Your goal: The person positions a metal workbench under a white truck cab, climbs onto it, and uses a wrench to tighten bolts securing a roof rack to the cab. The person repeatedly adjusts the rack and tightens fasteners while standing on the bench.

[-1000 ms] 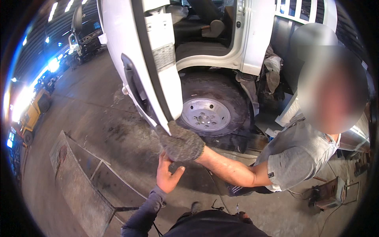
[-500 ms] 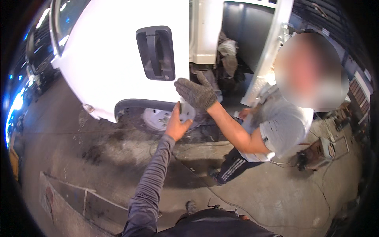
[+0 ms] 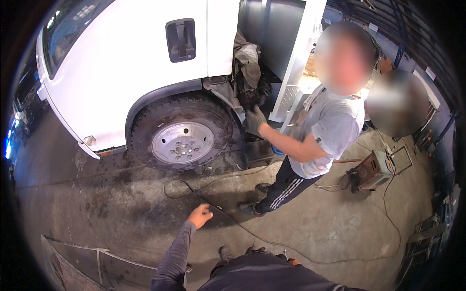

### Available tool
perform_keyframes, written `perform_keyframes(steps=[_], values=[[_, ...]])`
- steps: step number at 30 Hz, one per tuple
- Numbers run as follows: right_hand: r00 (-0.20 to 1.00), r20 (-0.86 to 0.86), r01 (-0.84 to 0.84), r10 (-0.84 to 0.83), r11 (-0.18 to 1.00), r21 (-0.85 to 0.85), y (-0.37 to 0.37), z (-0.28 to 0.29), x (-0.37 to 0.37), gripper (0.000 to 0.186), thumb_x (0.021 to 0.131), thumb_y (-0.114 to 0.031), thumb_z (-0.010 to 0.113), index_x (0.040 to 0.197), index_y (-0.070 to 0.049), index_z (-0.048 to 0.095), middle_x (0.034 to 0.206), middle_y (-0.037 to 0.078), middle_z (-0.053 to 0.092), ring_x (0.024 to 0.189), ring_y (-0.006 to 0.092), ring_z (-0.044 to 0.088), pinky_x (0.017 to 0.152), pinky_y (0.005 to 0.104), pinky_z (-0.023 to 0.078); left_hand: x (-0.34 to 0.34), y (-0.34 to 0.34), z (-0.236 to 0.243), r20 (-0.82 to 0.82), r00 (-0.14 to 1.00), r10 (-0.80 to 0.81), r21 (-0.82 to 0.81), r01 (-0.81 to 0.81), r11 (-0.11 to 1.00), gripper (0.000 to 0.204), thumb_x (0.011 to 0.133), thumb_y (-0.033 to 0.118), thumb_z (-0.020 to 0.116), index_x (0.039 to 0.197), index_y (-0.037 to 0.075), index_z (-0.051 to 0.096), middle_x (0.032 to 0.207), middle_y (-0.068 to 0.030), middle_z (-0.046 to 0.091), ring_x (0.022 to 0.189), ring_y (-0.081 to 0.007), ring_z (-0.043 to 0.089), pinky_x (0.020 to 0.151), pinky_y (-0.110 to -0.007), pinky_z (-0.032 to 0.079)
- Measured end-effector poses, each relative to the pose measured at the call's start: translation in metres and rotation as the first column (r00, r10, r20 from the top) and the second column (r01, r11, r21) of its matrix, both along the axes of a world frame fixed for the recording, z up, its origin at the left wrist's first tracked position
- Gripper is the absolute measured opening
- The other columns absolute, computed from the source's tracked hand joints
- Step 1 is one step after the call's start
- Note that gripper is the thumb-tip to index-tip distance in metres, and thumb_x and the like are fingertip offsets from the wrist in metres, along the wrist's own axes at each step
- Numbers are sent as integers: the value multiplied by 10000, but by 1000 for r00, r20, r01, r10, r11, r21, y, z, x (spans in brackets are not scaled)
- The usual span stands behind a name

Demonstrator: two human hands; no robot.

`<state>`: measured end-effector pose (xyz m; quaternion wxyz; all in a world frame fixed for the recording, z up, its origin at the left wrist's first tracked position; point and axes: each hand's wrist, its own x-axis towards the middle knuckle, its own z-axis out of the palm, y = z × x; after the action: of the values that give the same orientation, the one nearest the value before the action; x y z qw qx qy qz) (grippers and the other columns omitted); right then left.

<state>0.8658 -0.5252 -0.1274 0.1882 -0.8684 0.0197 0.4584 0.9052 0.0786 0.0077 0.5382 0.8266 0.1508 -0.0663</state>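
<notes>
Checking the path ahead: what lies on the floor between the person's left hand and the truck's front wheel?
In the head view, a thin dark cable loops across stained concrete floor between the left hand and the front wheel; nothing else lies there.

open floor (image 3: 121, 203), cable (image 3: 228, 213), co-worker (image 3: 310, 145) ahead

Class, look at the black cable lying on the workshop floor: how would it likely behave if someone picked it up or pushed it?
The cable lies in loose curves, so it is probably floppy. It looks thin, so likely light. Pushed, it would probably slide and bend rather than roll.
</notes>
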Motion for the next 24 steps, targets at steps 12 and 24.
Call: perform_keyframes(steps=[12, 24], values=[[968, -163, 211, -191, 971, 113, 46, 22, 74, 274, 1068, -173, 487, 1222, -25, 658, 865, 139, 693, 658, 212, 636, 519, 345, 493, -312, 5, -192, -607, 695, 386, -362, -674, 644, 360, 947, 238, 653, 1247, 39, 637, 990, -121, 684, 765, -267, 655, 641, -402, 518], [903, -299, 352, -309, 930, 104, 85, 9, 115, 210, 1032, -160, 523, 1191, -108, 649, 870, 87, 716, 649, 192, 664, 587, 373, 560, -421, -58, -214, -680, 733, 20, 14, -14, 1000, 370, 979, 377, 502, 1082, 90, 712, 1017, -131, 720, 964, -332, 703, 778, -519, 553]])
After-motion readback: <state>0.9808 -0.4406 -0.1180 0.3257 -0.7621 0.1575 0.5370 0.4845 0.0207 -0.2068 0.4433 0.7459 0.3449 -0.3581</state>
